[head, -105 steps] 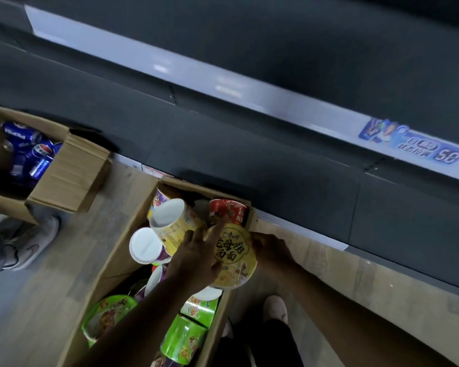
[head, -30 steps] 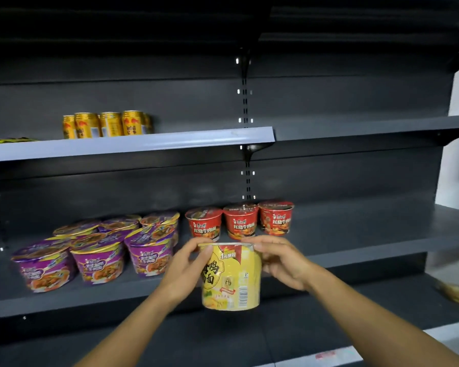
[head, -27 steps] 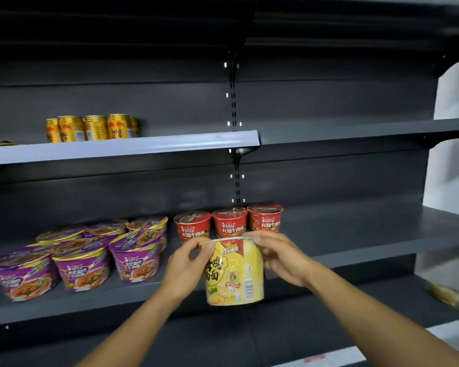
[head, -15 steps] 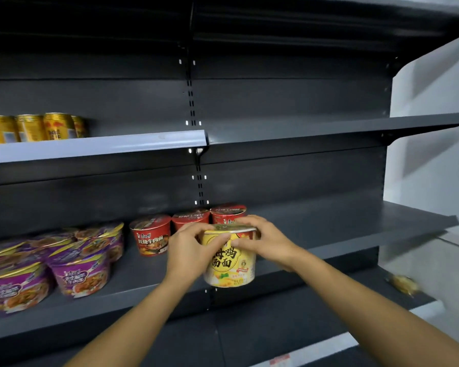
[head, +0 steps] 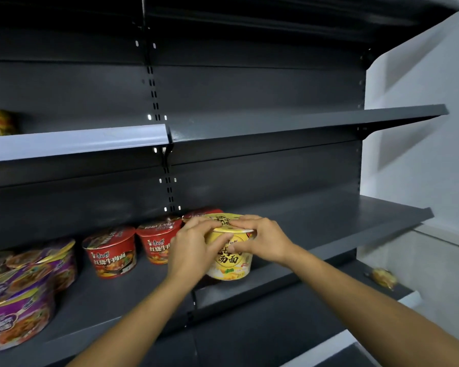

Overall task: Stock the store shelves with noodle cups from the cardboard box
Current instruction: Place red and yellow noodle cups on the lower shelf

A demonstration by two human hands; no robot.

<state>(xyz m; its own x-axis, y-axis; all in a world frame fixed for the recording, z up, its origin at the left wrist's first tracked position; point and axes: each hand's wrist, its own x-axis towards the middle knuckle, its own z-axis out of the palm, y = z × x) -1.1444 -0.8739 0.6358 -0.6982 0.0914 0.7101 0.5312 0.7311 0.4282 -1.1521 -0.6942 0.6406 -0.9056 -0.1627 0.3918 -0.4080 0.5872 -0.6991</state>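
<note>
Having brought the yellow cup [head: 229, 256] to the shelf [head: 329, 234], I grip it with left hand [head: 194, 250] and right hand [head: 263, 242], red cups [head: 112, 250] just leftward, so releasing comes next.

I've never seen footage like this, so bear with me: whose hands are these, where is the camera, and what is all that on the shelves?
There is no machine here. A person wears a wide-angle camera on the head, so you are looking along their own arms at a store rack. The left hand and right hand both hold a yellow noodle cup near its rim, at the middle shelf. I cannot tell whether it already rests there. To its left stand three red noodle cups, one partly hidden behind the hands, and further left are purple noodle cups. Gold cans sit on the shelf above, at the far left.
</note>
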